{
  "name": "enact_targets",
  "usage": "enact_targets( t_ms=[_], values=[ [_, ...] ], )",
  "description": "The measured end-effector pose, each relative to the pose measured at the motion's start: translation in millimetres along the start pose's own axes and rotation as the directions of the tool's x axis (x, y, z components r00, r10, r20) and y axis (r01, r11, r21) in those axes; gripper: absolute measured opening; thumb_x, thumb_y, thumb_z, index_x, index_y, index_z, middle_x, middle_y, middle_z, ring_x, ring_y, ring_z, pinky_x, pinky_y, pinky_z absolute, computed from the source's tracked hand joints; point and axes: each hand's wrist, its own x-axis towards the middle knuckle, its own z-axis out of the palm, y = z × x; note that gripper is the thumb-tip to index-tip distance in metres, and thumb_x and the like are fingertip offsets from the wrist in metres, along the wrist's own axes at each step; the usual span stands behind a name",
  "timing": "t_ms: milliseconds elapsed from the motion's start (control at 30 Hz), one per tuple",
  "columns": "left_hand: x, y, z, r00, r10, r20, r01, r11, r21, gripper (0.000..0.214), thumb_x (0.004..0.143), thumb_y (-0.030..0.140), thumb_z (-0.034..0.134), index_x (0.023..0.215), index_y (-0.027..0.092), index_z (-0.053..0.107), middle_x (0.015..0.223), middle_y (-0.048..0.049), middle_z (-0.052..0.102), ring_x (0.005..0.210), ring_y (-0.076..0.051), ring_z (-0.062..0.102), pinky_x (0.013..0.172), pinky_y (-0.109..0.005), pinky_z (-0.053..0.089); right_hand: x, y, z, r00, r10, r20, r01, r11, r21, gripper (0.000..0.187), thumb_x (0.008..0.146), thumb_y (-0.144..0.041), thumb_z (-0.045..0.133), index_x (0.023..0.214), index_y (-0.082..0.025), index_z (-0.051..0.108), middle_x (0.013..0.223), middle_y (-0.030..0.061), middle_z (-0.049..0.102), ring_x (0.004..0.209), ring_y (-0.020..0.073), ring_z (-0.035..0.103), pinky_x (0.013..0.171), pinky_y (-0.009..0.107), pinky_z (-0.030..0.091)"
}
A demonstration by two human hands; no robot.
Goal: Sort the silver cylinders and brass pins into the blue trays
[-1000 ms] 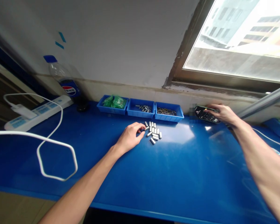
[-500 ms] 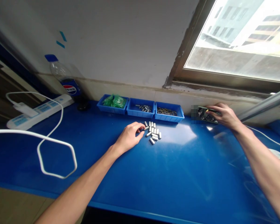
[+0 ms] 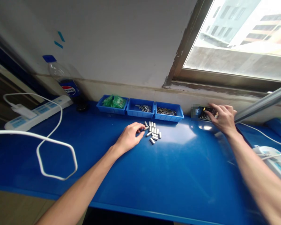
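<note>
My left hand [image 3: 131, 137] rests on the blue table with its fingers loosely bent and thumb apart. Its fingertips are at the left edge of a loose group of short silver metal cylinders [image 3: 155, 135]; whether they touch one is unclear. At the far right, my right hand [image 3: 223, 117] is at a phone [image 3: 203, 113] with a lit screen, which leans by the wall. The thumb lies over the screen and the fingers are spread near the top edge. Part of the phone is hidden behind the hand, and its left end is pixelated.
Three blue bins line the wall: one with green bags [image 3: 114, 101], one with metal cylinders [image 3: 144, 108], one with screw-like pieces [image 3: 166, 111]. A bottle [image 3: 69, 88], a power strip [image 3: 41, 111] and a looping white cable [image 3: 73, 156] are left. Another power strip [image 3: 277, 164] lies right.
My right hand has loosened at the phone; its fingers are spread, the thumb is over the screen, and more of the screen shows. My left hand and the cylinders stay put.
</note>
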Motion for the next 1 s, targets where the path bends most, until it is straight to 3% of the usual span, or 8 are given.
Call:
enact_targets(
  t_ms=[167, 433, 567, 1000],
  values=[
    [-0.2, -2.1, 0.5, 1.0, 0.012, -0.004, -0.012, 1.0, -0.008, 0.018, 0.093, 0.024, 0.063, 0.107, 0.021, 0.073, 0.108, -0.0076, 0.074, 0.09, -0.021, 0.072, 0.084, -0.032, 0.059, -4.2, -1.9, -10.2, 0.989, -0.125, 0.078, 0.128, 0.991, -0.035, 0.069, 0.085, -0.067, 0.067, 0.141, -0.025, 0.062, 0.128, 0.0158, 0.068, 0.131, 0.0386, 0.05, 0.109, 0.048, 0.028],
    [-0.6, -1.7, -0.3, 1.0, 0.019, -0.004, -0.019, 1.0, -0.002, 0.019, 0.093, 0.023, 0.063, 0.109, 0.021, 0.073, 0.108, -0.0076, 0.074, 0.089, -0.02, 0.071, 0.083, -0.031, 0.059, -3.5, 0.8, -9.6, 0.976, -0.197, 0.096, 0.209, 0.966, -0.15, 0.06, 0.094, -0.055, 0.064, 0.144, -0.022, 0.058, 0.125, 0.0186, 0.07, 0.133, 0.0395, 0.047, 0.11, 0.051, 0.025],
    [-0.9, -3.3, 0.0, 1.0, 0.017, -0.002, -0.017, 1.0, 0.0, 0.019, 0.093, 0.024, 0.063, 0.108, 0.022, 0.073, 0.109, -0.0074, 0.074, 0.089, -0.02, 0.071, 0.083, -0.032, 0.059, -4.3, -3.9, -11.8, 0.967, -0.233, 0.104, 0.249, 0.95, -0.187, 0.054, 0.097, -0.053, 0.062, 0.144, -0.026, 0.061, 0.128, 0.0177, 0.069, 0.133, 0.0393, 0.046, 0.107, 0.051, 0.027],
    [-0.6, -0.9, -0.3, 1.0, 0.003, 0.0, -0.003, 1.0, 0.01, 0.018, 0.093, 0.024, 0.063, 0.107, 0.022, 0.073, 0.109, -0.007, 0.074, 0.09, -0.021, 0.072, 0.085, -0.033, 0.059, -18.7, -15.3, -12.6, 0.968, -0.198, 0.153, 0.232, 0.938, -0.256, 0.052, 0.1, -0.052, 0.056, 0.15, -0.039, 0.055, 0.149, 0.0169, 0.053, 0.131, 0.0407, 0.044, 0.102, 0.053, 0.033]
  ],
)
